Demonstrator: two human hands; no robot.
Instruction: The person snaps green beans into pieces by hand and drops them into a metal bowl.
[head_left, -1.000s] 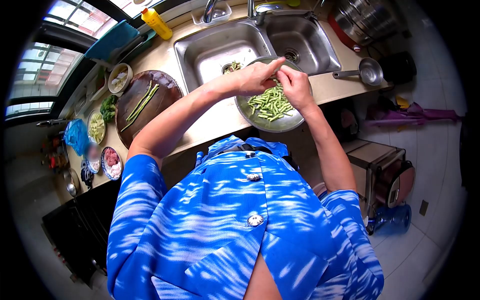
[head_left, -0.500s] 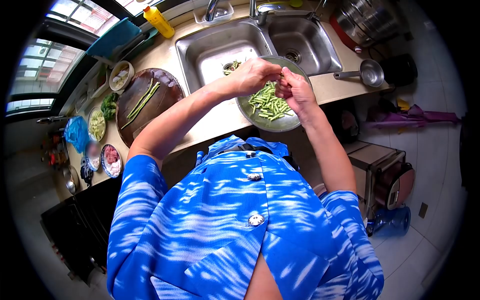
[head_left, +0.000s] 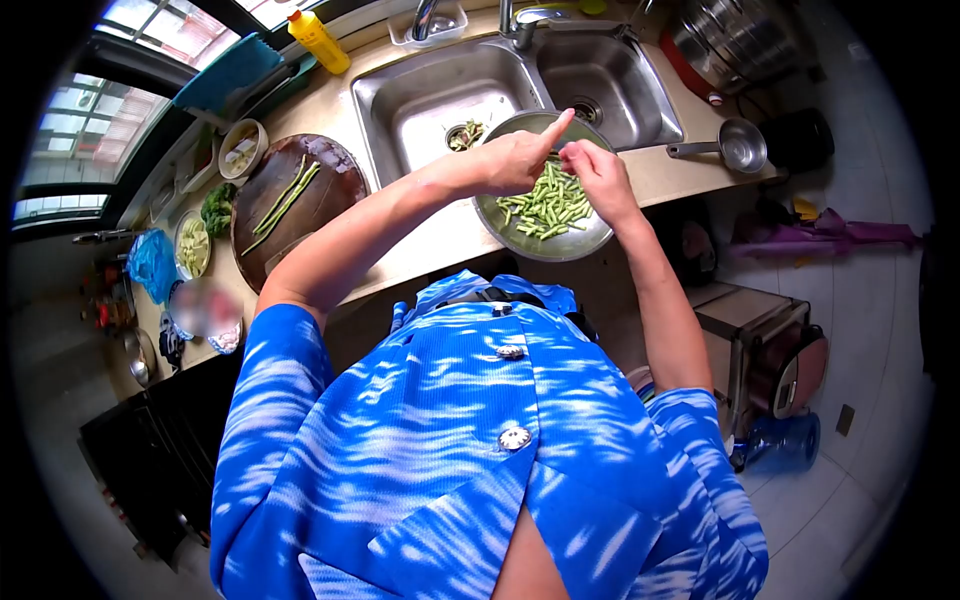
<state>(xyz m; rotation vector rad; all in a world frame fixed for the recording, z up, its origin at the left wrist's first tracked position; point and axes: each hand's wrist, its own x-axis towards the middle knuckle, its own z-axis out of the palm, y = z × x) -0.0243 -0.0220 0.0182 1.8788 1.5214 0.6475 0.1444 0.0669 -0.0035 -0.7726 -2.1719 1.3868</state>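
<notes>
Over a round metal bowl (head_left: 560, 246) holding many short green bean pieces (head_left: 545, 205), both hands are held close together. My left hand (head_left: 518, 162) has its index finger stretched out and the other fingers curled; what they hold, if anything, is hidden. My right hand (head_left: 600, 178) is closed, thumb against the curled fingers, and what is in it is too small to make out. Several long green beans (head_left: 285, 208) lie on a dark round board (head_left: 325, 210) to the left.
A double sink (head_left: 440, 85) lies behind the bowl, with green scraps at its drain. A small saucepan (head_left: 742, 145) stands at the right. Broccoli (head_left: 217, 212), a blue bag (head_left: 152, 268), plates and a yellow bottle (head_left: 320, 42) are at the left.
My hands met at the fingertips half a second ago and now are slightly apart. My left index finger is stretched out again, as it was a second ago.
</notes>
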